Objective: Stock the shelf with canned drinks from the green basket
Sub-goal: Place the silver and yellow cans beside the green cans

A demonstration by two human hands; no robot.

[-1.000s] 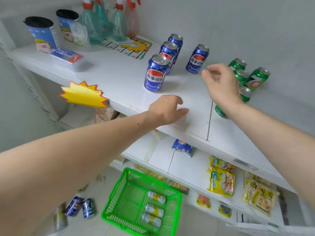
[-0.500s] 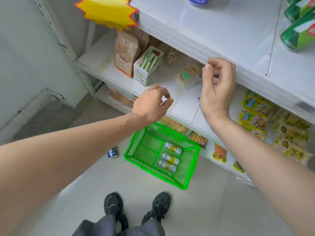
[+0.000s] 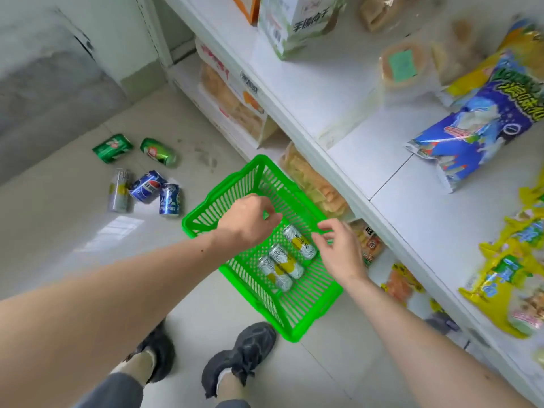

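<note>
A green basket (image 3: 306, 316) sits on the floor beside the white shelf (image 3: 362, 166). Three silver-and-yellow cans (image 3: 282, 263) lie side by side in its bottom. My left hand (image 3: 247, 222) hovers over the basket's far left part, fingers loosely curled and holding nothing. My right hand (image 3: 341, 248) hangs just above the right end of the cans, fingers apart and empty. Neither hand touches a can.
Several loose cans (image 3: 144, 178), green, blue and silver, lie on the tiled floor left of the basket. Snack bags (image 3: 477, 119) and boxes (image 3: 294, 22) fill the shelf levels at right. My two shoes (image 3: 235, 357) stand just in front of the basket.
The view has tilted down from the upper shelf to the floor. Both hands have dropped from the shelf edge to just over the basket.
</note>
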